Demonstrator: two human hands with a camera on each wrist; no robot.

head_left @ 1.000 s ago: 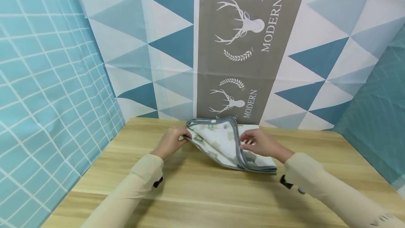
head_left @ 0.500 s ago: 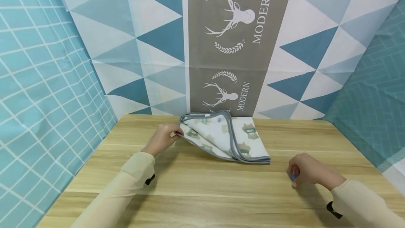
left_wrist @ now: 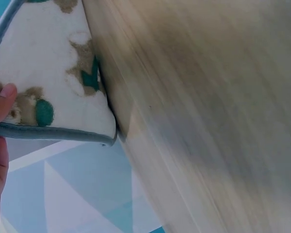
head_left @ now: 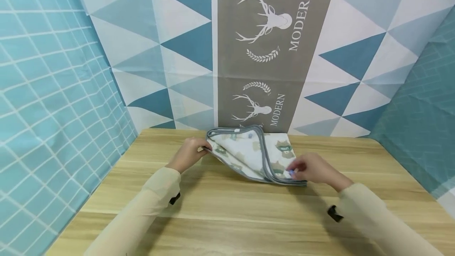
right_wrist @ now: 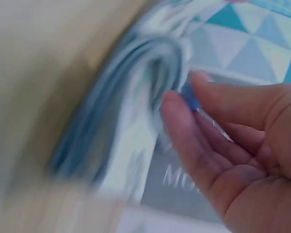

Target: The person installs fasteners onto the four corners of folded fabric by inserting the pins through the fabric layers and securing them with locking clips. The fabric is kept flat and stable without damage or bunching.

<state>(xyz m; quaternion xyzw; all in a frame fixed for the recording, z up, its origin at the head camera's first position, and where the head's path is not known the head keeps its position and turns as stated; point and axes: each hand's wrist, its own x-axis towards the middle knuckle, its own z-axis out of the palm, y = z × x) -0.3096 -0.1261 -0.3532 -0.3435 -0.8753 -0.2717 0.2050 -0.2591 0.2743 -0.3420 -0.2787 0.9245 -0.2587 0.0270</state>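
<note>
A folded white blanket [head_left: 245, 149] with grey edging and a brown-and-green bear print lies at the back of the wooden table. My left hand [head_left: 188, 154] pinches its left edge between thumb and fingers, and that edge is lifted, as the left wrist view shows on the blanket [left_wrist: 58, 58]. Over the blanket's right part is my right hand [head_left: 314, 169]. Its thumb and fingertip pinch a small blue object [right_wrist: 190, 97], mostly covered by the fingers; I cannot tell what it is. In the right wrist view the stacked grey edges look blurred beside the fingertips.
The wooden table [head_left: 213, 216] reaches back to a hanging cloth [head_left: 192, 70] with triangles and deer heads. A blue checked cloth [head_left: 53, 90] borders the left side, a teal cloth [head_left: 423, 125] the right.
My right hand left the blanket's fold, went out over the table at the right, and came back above the blanket with the small blue object. The left hand kept its pinch on the edge.
</note>
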